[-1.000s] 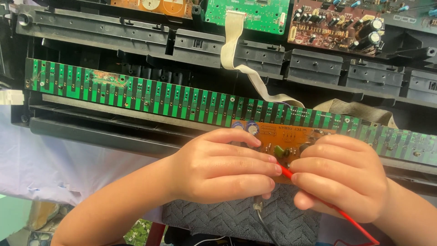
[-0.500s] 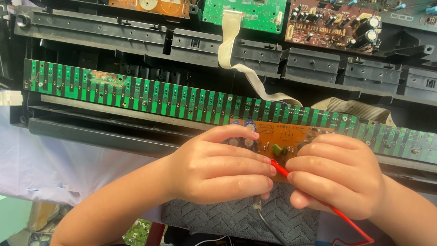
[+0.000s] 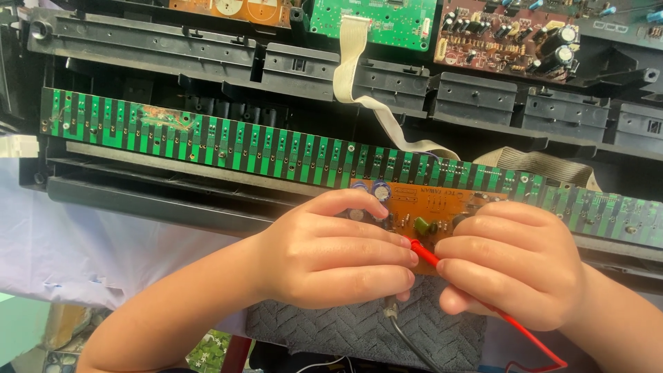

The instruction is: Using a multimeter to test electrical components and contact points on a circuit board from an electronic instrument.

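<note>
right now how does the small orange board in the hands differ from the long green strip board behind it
The small orange board is short and carries raised parts; the long green strip board spans the open case, flat, with repeated black bars. The orange one is held by the left hand and right hand; the green one lies untouched, with a rusty patch. Both are circuit boards.

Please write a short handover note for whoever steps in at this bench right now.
Left hand: curled over the left part of the small orange circuit board, fingers on it; a dark cable hangs below the hand.
Right hand: closed on the red probe lead, whose tip rests on the orange board near a green component.
The board sits in front of the long green contact strip of the opened black chassis, above a grey woven cloth. More boards lie along the top, joined by a beige ribbon cable.
Done: chassis opened, probe placed. Left: cannot tell from this view.
</note>
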